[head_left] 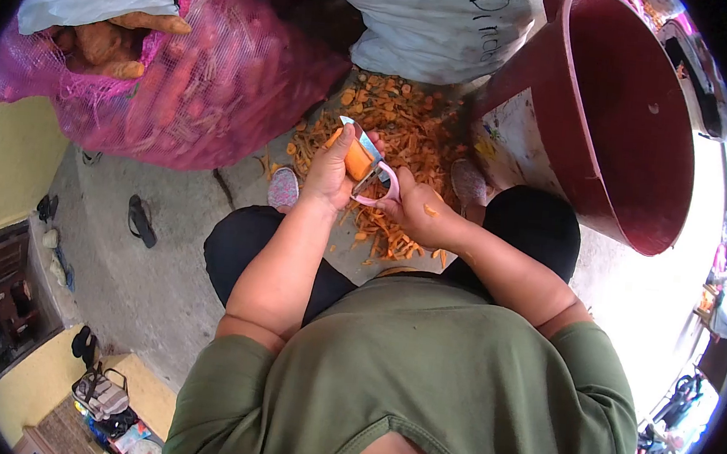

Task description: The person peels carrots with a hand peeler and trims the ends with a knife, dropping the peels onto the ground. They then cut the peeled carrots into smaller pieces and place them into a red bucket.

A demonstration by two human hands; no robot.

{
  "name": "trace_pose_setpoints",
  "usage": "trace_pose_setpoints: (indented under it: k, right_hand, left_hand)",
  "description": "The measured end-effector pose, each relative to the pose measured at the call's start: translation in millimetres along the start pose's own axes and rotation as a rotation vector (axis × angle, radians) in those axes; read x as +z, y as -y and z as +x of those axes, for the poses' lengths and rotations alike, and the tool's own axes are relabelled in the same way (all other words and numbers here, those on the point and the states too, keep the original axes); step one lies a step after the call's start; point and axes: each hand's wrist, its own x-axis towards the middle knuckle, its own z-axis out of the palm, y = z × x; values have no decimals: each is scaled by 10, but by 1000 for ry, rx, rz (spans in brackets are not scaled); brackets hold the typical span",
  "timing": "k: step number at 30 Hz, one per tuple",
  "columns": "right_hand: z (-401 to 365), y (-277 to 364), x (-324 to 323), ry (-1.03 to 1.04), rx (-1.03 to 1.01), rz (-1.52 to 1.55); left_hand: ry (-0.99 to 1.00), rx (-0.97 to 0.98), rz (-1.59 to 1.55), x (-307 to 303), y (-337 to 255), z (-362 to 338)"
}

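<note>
My left hand (330, 173) is wrapped round an orange peeled carrot (357, 158), above the floor between my knees. In my right hand (420, 209) is a peeler with a pink handle (391, 183), held against the carrot's right side. A shiny knife-like blade (360, 135) lies along the carrot's upper side; what it is fixed to is hard to make out. Below both hands, orange peelings and cut round pieces (398, 110) are heaped on the concrete floor.
A pink mesh sack of carrots (213, 79) stands at the upper left, a white sack (439, 28) at the top. The big dark red bucket (552, 114) is at the upper right. A black sandal (140, 220) lies on the floor (119, 293) at left.
</note>
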Motion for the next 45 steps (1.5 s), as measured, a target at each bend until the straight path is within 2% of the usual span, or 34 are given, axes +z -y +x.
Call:
trace_pose_setpoints:
  k: [4, 5, 8, 11, 22, 25, 28, 33, 36, 37, 39, 43, 45]
  right_hand:
    - [-6, -9, -203, -1, -80, -4]
    - [-19, 21, -178, -61, -50, -52]
    - [-58, 112, -96, -183, 10, -162]
    - [-79, 143, -98, -192, 9, -201]
    - [-87, 54, 6, -286, -55, -392]
    - [-59, -62, 127, -277, -21, -653]
    - [-15, -220, 228, -314, -35, -437]
    - [46, -351, 398, -366, -37, -302]
    - [38, -228, 299, -322, -65, -346]
    - [39, -162, 221, -301, -84, -384]
    - [58, -71, 51, -237, 60, -399]
    - [69, -36, -78, -249, 192, -352]
    - [81, 35, -195, -171, 294, -138]
  left_hand:
    - [151, 86, 139, 25, -98, -30]
    - [179, 118, 169, 38, -111, -36]
    - [51, 195, 25, 70, -60, -13]
    - [140, 172, 80, -24, -112, 16]
    - [56, 255, 205, -105, 1, 99]
    - [20, 265, 239, -60, 61, 74]
    - [-17, 230, 201, -12, 68, 51]
    - [7, 90, 65, 22, 58, 43]
    - [-1, 126, 141, 34, 30, 34]
    - [-1, 195, 255, 3, 22, 60]
    - [-6, 333, 486, -61, -6, 101]
    - [18, 172, 148, -10, -78, 53]
    - [86, 69, 27, -30, -186, -9]
